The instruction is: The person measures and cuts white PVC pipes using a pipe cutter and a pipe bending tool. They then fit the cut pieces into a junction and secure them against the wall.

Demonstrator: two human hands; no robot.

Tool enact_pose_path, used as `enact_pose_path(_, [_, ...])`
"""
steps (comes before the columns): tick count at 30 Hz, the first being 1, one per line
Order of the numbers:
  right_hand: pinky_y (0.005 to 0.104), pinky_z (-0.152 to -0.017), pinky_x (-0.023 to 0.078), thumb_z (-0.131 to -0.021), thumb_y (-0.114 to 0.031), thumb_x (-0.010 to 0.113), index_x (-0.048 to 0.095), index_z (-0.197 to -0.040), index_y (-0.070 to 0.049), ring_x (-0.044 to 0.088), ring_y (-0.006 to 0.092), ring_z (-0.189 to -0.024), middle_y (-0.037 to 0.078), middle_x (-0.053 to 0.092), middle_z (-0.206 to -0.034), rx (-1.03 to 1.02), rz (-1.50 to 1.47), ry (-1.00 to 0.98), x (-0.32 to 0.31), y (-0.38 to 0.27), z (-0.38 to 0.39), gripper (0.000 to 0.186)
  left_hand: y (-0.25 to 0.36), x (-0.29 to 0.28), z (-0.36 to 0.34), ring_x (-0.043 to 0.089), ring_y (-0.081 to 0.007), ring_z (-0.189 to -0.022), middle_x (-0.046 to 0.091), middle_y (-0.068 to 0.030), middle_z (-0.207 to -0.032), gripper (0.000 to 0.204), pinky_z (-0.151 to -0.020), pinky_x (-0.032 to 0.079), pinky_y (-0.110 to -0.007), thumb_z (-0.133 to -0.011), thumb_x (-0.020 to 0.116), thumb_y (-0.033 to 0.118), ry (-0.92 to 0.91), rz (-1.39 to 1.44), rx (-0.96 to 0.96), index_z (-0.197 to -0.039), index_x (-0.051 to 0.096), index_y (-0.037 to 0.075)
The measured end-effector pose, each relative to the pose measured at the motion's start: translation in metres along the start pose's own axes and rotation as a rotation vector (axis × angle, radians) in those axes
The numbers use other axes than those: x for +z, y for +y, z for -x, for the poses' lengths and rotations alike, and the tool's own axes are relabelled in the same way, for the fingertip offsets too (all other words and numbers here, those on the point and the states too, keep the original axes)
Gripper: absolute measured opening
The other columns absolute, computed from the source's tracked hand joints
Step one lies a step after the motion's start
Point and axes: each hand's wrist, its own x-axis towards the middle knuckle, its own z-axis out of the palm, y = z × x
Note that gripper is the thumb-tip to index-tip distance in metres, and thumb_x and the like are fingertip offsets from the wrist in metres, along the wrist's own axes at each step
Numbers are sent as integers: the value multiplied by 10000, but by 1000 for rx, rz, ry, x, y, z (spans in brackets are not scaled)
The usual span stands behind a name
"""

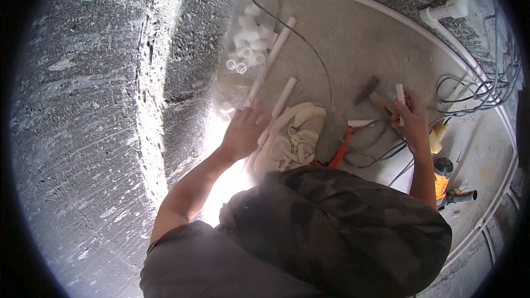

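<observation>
My right hand (412, 118) is closed around a short piece of white plastic pipe (400, 95), which sticks up past the fingers. Close beside it on the floor lies a hammer (369, 89) with a wooden handle running toward that hand. My left hand (245, 132) is at the lower end of a long white pipe (277, 44); its fingers point down, slightly blurred, and their tips are hidden. A second white pipe (285, 94) slants just right of the left hand, beside my shoe (295, 138). Beyond the left hand is a clear bag of white pipe fittings (249, 41).
A red-handled tool (339, 150) and another short white pipe piece (361, 123) lie between my shoe and right hand. Grey cables (475, 91) coil at right, near a yellow object (437, 139) and an orange-black power tool (441, 176). A rough wall (94, 132) with a bright-lit groove rises at left.
</observation>
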Motion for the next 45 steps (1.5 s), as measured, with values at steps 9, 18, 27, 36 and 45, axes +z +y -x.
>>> enact_pose_path(9, [271,-624,500,-993,-138,655,557,-1426,-21,605,105,-743,64,654,-1074,-14,-24,-64,6,9,-7,459,27,-17,-59,492,-429,-1321,564,-200,-1371,679,-1157,377,-521,-910,757,431,-220,374,-31,-1515,555,197])
enact_pose_path(18, [289,-636,514,-982,-144,661,533,-1440,13,621,128,-766,107,655,-1081,-71,-30,-45,-9,17,-9,501,12,1,-48,479,-431,-1346,521,-204,-1405,521,-1145,385,-549,-890,687,106,-147,287,-21,-1401,589,106])
enact_pose_path(27, [284,-611,470,-1024,-226,647,572,-1371,-1,569,121,-710,43,615,-899,-67,-233,-92,-22,11,-12,421,11,-5,-40,526,-376,-1234,566,-119,-1353,433,-1060,421,-502,-794,746,77,-110,-87,374,-1224,707,97])
enact_pose_path(36, [447,-874,515,-1046,-450,572,645,-1241,-27,682,357,-997,184,718,-1083,-153,97,-4,-34,13,-25,472,-32,-162,-60,643,-295,-772,656,-142,-883,105,-727,537,-423,-869,702,-47,-180,-76,73,-870,655,47])
enact_pose_path(45, [556,-1236,287,-904,-371,755,493,-1547,-133,371,455,-1484,198,439,-1592,-884,417,100,44,-67,3,734,83,-317,-186,684,-150,-759,721,-85,-872,145,-691,560,-294,-931,689,-76,-139,458,12,-1067,708,-30])
